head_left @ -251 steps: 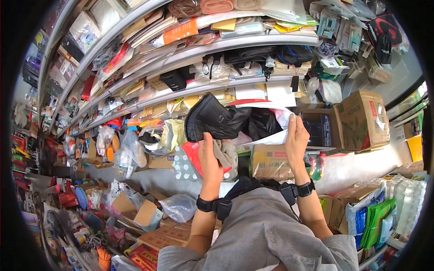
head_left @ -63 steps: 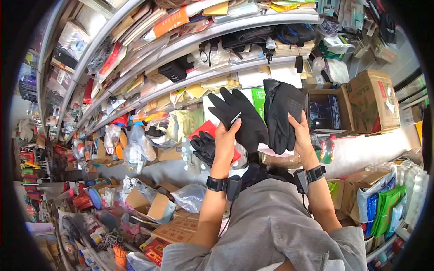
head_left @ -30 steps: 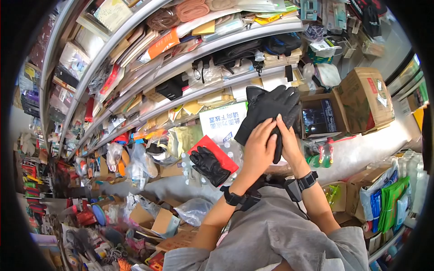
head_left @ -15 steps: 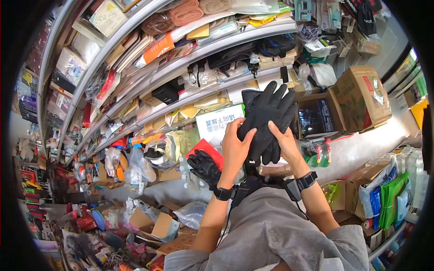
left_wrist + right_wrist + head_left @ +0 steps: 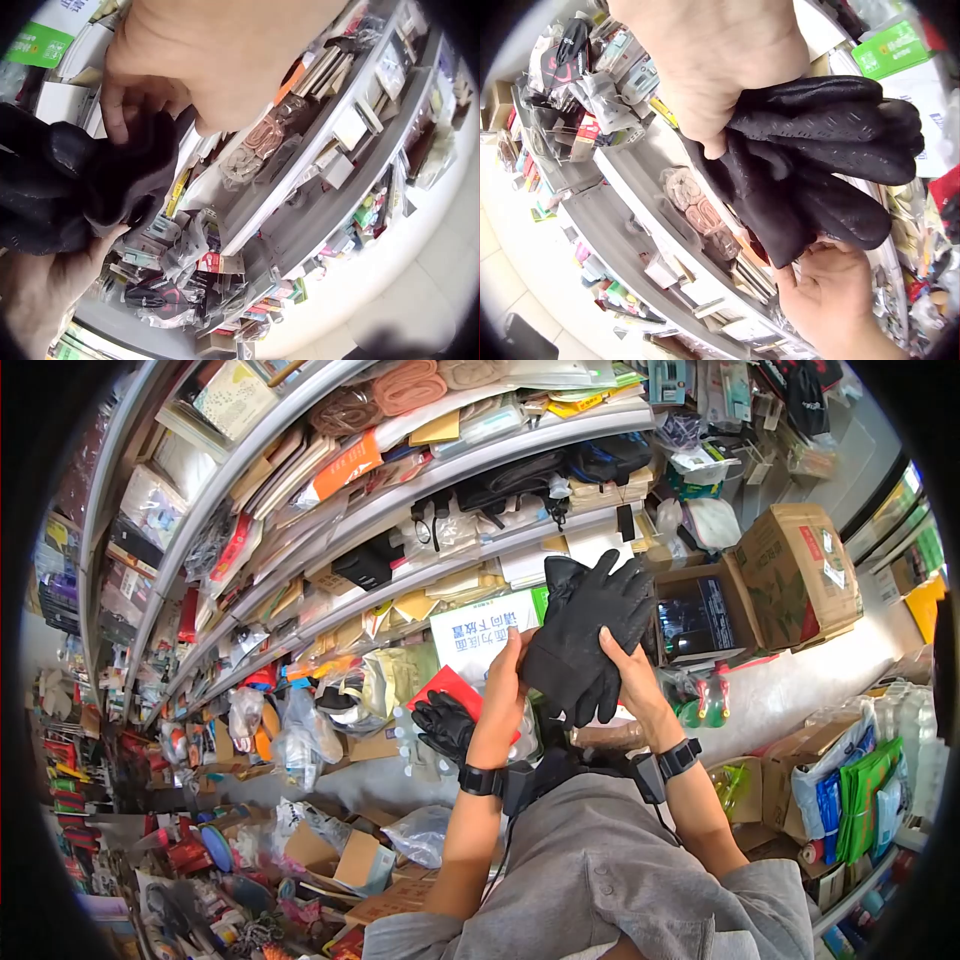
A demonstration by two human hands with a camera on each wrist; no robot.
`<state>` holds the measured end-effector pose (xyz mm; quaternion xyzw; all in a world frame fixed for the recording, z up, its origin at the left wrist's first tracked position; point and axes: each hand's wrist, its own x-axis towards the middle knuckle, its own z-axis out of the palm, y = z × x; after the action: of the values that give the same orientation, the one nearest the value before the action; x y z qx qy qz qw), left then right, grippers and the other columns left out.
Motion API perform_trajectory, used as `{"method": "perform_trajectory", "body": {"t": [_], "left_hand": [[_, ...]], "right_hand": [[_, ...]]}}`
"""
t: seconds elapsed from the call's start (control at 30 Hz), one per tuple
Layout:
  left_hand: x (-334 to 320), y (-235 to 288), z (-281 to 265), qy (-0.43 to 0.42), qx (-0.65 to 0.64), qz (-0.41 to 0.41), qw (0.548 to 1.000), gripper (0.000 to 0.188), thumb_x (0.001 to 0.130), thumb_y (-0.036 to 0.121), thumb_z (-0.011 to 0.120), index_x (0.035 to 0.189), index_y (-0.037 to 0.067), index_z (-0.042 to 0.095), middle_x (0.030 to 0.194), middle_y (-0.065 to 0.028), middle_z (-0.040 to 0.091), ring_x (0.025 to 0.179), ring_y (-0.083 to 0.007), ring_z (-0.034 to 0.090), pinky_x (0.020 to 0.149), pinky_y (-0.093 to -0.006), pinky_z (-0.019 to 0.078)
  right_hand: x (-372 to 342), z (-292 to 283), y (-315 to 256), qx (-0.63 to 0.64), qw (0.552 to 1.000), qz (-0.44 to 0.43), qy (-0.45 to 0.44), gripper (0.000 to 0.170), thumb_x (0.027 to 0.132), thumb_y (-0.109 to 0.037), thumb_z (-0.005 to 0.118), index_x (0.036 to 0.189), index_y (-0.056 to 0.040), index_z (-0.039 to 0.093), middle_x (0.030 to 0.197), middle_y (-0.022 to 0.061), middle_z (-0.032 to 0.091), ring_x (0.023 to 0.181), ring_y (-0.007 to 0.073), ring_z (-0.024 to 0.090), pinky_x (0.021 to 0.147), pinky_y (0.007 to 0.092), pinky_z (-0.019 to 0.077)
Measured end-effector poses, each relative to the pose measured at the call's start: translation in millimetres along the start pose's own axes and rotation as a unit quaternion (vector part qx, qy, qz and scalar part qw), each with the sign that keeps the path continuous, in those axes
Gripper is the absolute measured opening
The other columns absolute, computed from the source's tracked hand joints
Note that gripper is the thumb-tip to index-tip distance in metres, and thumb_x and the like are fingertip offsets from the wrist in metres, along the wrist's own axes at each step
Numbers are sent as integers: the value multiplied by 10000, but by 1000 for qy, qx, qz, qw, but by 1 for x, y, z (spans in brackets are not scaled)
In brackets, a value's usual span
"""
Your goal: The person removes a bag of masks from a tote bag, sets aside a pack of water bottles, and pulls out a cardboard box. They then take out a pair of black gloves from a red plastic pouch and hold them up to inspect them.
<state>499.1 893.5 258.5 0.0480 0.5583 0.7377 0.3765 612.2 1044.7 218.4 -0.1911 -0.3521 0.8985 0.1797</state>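
Note:
Black gloves (image 5: 590,645), stacked one over another, are held up between both hands in the head view. My left hand (image 5: 505,685) grips their cuff end at the left, with its fingers curled behind the fabric in the left wrist view, where the gloves (image 5: 82,180) fill the left side. From the right, my right hand (image 5: 637,678) pinches the gloves, thumb on the front. Textured dashes mark the glove fingers (image 5: 817,131) in the right wrist view. Another pair of black gloves (image 5: 443,726) lies on a red packet (image 5: 455,686) beside my left wrist.
A white carton (image 5: 480,635) with blue print stands behind the gloves. An open cardboard box (image 5: 740,600) is at the right. Packed shelves (image 5: 400,500) curve across the back, and bagged goods and boxes (image 5: 365,860) crowd the lower left.
Earlier the gloves were held apart, one in each hand; now they are together. Since half a second ago, my left hand has shifted to the cuff end, and the gloves have tilted slightly.

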Motion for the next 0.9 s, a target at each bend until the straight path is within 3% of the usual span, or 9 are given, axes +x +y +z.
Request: {"method": "perform_trajectory", "body": {"t": [0.07, 0.17, 0.23, 0.43, 0.57, 0.77, 0.83, 0.9], "left_hand": [[-2, -6, -11, -14, -33, -33, 999, 492, 1015, 399, 420, 1269, -1, 551, 1197, -87, 616, 1102, -183, 572, 962, -334, 428], [-7, -17, -23, -65, -101, -29, 992, 485, 1009, 357, 433, 1321, -9, 497, 1146, -96, 634, 1053, -182, 606, 917, -328, 481], [-11, -19, -27, -101, -130, -14, 986, 411, 997, 247, 452, 1316, -9, 491, 1170, -84, 621, 1035, -186, 609, 897, -338, 502], [-14, -27, -20, -58, -61, 12, 996, 353, 962, 103, 504, 1306, 27, 509, 1138, -42, 628, 988, -133, 612, 859, -291, 502], [-5, -30, -18, -32, -53, 18, 998, 283, 964, 127, 528, 1236, 59, 559, 1087, -16, 637, 942, -93, 604, 811, -257, 487], [-9, -6, 1, 23, -121, 103, 987, 118, 976, 167, 532, 1047, 90, 589, 948, 23, 625, 824, -67, 570, 750, -236, 465], [-14, 9, 9, 65, -107, 140, 982, 90, 982, 185, 534, 961, 103, 566, 877, 38, 590, 771, -56, 530, 722, -221, 442], [-11, 11, -4, 68, -73, 177, 979, 103, 981, 196, 539, 936, 104, 552, 858, 41, 574, 761, -51, 515, 710, -211, 425]], "right_hand": [[1, 0, -2, 1, 1000, -8, 11, 437, 950, -252, 613, 1286, 0, 493, 1207, 65, 581, 1073, 152, 562, 923, 301, 459], [4, -2, -3, 1, 999, -30, 27, 427, 957, -244, 602, 1288, 1, 492, 1205, 66, 581, 1072, 161, 562, 930, 304, 455], [7, -5, -1, 4, 998, -39, 48, 417, 958, -242, 599, 1284, 0, 500, 1203, 68, 582, 1073, 168, 564, 932, 305, 454], [7, 0, 1, -13, 998, -45, 33, 430, 952, -251, 609, 1282, 4, 502, 1214, 76, 580, 1082, 167, 559, 936, 304, 455], [8, -2, 7, -37, 997, -47, 55, 446, 947, -269, 616, 1281, 6, 506, 1213, 79, 585, 1076, 165, 562, 933, 303, 457], [6, -12, 12, -44, 998, 33, 41, 452, 942, -286, 621, 1261, 18, 524, 1177, 87, 613, 1037, 180, 593, 906, 310, 479], [4, -19, 17, -58, 986, 129, 94, 425, 956, -306, 592, 1229, 17, 551, 1126, 100, 647, 977, 210, 645, 851, 329, 529], [4, -34, 28, -25, 982, 136, 131, 393, 957, -287, 587, 1211, 11, 564, 1101, 113, 660, 941, 237, 668, 813, 351, 556]]}}
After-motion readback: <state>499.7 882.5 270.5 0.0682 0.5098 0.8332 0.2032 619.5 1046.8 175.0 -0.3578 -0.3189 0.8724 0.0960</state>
